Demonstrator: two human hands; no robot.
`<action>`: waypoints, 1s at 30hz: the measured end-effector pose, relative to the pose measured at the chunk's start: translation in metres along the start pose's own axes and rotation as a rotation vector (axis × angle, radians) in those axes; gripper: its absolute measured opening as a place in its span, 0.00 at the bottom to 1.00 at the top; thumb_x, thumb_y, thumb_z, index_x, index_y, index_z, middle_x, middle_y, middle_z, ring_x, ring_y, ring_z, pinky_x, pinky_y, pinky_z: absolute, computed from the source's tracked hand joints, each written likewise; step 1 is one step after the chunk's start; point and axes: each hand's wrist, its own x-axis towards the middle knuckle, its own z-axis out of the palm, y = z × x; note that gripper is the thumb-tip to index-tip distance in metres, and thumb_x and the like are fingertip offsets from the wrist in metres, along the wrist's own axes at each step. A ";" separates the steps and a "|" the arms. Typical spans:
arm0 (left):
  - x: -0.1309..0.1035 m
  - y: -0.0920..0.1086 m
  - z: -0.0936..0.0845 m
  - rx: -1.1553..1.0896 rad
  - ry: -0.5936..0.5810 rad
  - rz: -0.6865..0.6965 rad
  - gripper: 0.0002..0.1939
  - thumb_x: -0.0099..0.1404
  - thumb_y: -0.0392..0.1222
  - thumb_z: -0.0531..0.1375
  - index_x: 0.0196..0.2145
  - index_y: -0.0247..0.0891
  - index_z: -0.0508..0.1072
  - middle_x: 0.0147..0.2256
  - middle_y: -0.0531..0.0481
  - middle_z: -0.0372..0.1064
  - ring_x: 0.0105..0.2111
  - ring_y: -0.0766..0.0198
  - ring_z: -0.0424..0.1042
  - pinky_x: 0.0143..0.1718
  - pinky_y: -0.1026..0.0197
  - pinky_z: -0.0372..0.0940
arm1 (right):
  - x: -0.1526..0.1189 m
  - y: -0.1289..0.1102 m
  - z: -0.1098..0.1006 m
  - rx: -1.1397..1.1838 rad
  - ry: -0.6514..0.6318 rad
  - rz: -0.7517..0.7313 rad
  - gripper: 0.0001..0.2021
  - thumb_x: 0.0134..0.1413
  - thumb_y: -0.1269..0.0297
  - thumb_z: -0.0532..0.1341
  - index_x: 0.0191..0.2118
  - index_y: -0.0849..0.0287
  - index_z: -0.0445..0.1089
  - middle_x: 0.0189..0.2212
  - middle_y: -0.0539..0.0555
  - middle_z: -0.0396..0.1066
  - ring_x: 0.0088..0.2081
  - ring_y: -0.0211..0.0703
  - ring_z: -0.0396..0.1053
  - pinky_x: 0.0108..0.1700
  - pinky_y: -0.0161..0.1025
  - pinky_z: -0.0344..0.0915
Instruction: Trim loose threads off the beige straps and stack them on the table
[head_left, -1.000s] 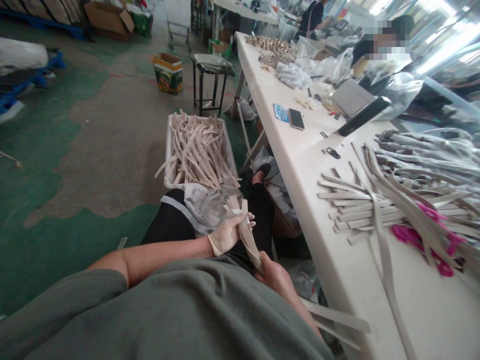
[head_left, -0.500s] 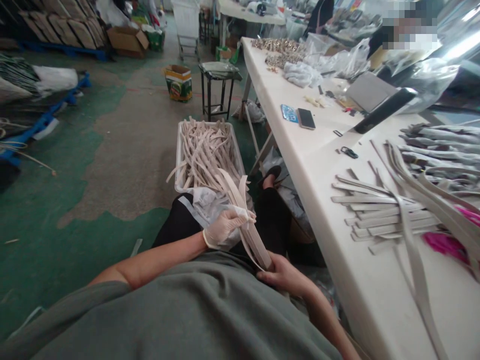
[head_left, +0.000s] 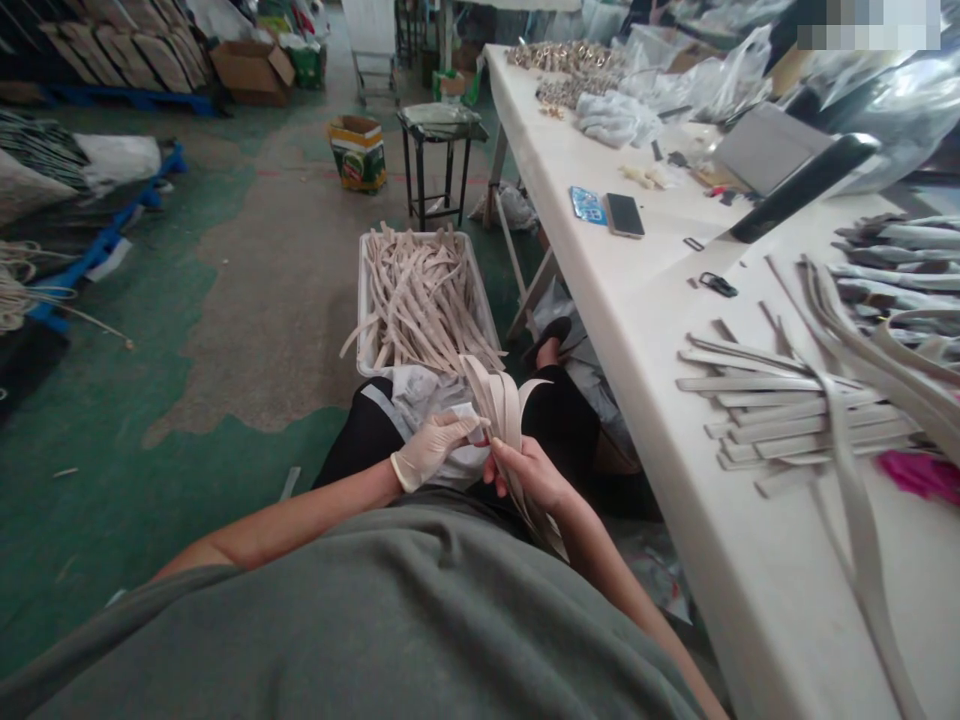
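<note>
A workshop floor [head_left: 247,330], green with a worn grey-brown patch, runs beside a long white table [head_left: 645,320]; above the seated person's lap is a bundle of pale flat strips [head_left: 504,408], its upper ends fanning and curling over; the bare right hand [head_left: 534,475] grasps it, fingers curled round the strips; the gloved left hand [head_left: 431,452] has its fingertips drawn together at the bundle's near edge, though I cannot tell whether they pinch a strip; just beyond the knees, a white tub [head_left: 363,295] brims with similar loose strips [head_left: 420,295]; on the table lie more strips [head_left: 795,430], near a magenta item [head_left: 919,478]; farther along rests a phone [head_left: 625,215]; past the tub stands a dark-legged stool [head_left: 441,125].
</note>
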 end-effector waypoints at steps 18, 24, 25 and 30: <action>0.007 -0.008 -0.018 0.197 0.190 0.033 0.19 0.51 0.53 0.72 0.32 0.35 0.81 0.32 0.47 0.77 0.33 0.60 0.73 0.38 0.60 0.65 | -0.010 0.022 0.006 0.025 0.149 0.018 0.24 0.62 0.47 0.56 0.23 0.61 0.70 0.16 0.50 0.67 0.15 0.34 0.58 0.20 0.34 0.54; 0.013 0.032 -0.038 0.631 0.502 0.372 0.24 0.54 0.50 0.70 0.12 0.38 0.64 0.16 0.57 0.54 0.23 0.67 0.60 0.29 0.62 0.57 | -0.006 0.029 0.010 0.016 0.220 0.000 0.18 0.59 0.51 0.58 0.28 0.60 0.71 0.19 0.50 0.69 0.16 0.35 0.60 0.20 0.34 0.55; 0.012 0.038 -0.037 0.657 0.497 0.406 0.23 0.54 0.50 0.70 0.12 0.39 0.64 0.16 0.56 0.55 0.25 0.65 0.61 0.31 0.62 0.59 | -0.006 0.029 0.010 0.005 0.218 0.001 0.18 0.59 0.51 0.58 0.28 0.61 0.71 0.19 0.50 0.69 0.16 0.35 0.60 0.20 0.34 0.55; 0.001 0.035 -0.009 0.538 0.140 0.243 0.13 0.53 0.48 0.71 0.21 0.39 0.76 0.27 0.47 0.73 0.41 0.53 0.72 0.45 0.56 0.64 | -0.005 0.025 0.016 -0.076 0.161 0.028 0.19 0.59 0.53 0.57 0.23 0.61 0.70 0.18 0.51 0.68 0.16 0.35 0.60 0.20 0.34 0.55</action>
